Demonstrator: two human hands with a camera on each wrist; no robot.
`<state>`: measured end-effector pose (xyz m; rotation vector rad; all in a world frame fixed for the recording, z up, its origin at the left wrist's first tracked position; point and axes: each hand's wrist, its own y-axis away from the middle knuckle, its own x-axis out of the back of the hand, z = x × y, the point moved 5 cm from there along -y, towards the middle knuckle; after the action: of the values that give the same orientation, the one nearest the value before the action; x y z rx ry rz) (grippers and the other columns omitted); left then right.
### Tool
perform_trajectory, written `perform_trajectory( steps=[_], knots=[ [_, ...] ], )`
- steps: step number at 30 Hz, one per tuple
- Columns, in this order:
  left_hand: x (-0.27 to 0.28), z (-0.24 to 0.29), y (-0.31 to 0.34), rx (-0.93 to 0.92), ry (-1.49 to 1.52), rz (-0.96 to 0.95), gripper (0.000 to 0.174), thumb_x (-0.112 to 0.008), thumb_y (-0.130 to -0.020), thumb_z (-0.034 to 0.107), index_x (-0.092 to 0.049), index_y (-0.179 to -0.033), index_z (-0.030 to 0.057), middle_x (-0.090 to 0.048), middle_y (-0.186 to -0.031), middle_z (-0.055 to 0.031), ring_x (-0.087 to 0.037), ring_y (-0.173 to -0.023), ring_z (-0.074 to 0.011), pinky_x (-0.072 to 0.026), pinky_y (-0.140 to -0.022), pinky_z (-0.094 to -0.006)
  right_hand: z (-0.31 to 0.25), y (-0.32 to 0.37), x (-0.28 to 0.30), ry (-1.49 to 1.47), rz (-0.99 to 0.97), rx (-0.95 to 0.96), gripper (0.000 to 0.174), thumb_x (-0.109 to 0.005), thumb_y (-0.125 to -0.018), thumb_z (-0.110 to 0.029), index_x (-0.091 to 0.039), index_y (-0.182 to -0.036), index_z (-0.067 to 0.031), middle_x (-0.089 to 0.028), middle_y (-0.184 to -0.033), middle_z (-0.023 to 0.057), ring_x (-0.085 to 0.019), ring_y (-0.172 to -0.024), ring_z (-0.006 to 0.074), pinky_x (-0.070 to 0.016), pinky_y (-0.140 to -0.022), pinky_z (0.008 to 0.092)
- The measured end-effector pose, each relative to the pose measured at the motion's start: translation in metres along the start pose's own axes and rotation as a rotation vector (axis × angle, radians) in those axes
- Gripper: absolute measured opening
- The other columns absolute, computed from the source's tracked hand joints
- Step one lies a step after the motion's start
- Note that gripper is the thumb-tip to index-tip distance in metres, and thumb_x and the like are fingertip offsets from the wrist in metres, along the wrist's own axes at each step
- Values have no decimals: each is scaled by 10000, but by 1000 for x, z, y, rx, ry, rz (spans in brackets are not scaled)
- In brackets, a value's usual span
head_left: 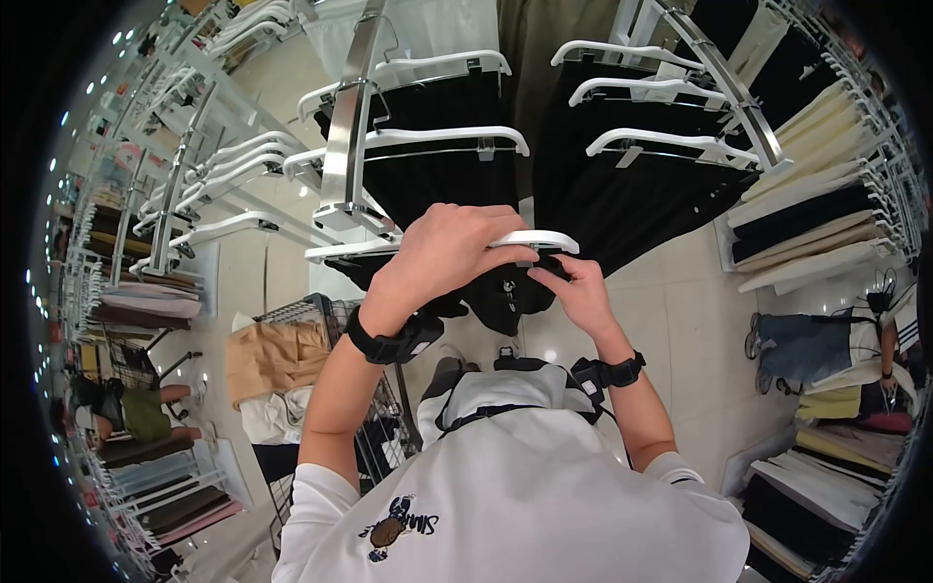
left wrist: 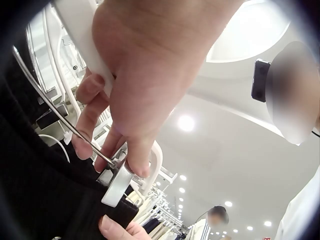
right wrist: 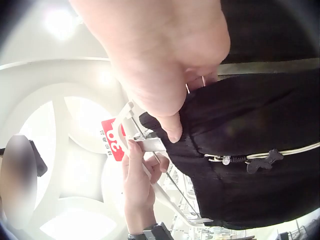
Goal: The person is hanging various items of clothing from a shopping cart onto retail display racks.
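At a clothing rack that I follow from afar, the left hand [head_left: 442, 245] curls round a white hanger [head_left: 554, 239] near the end of a metal rail [head_left: 342, 175], its thumb at the metal clip [right wrist: 151, 144]. The right hand [head_left: 583, 293] pinches the waistband of a black garment [right wrist: 250, 115] beside that clip, the cloth hanging below the hanger. I cannot tell whether the hanger's hook sits on the rail. My concern: should the clip bite only the cloth's edge, or the pinch loosen early, the garment could slip floorward.
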<state>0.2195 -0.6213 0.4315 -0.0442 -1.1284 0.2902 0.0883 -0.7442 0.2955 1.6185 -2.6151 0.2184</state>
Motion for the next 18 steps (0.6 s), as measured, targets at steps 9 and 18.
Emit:
perform_trajectory(
  steps=[9,18],
  knots=[
    [-2,-2,3,22,-15,17,369,-716,-894,466,-713,-958,102,-701,-851,-44,-694,-747,-312,-546,-636,-420,-12,-8,-1,113,-91,4,315,-796,-882,-152,-738,-1153,-3,-687,-776,34,-528,-699,77,-454,-662,272],
    [4,-12,5,-10,135,-52,353,-787,-860,323,-746,-1089,58,-725,-922,-133,-692,-835,-358,-546,-725,-421,6,-8,-2,-50,-128,-4,399,-803,-869,-111,-672,-1235,-17,-675,-940,14,-556,-855,83,-485,-830,280]
  ],
)
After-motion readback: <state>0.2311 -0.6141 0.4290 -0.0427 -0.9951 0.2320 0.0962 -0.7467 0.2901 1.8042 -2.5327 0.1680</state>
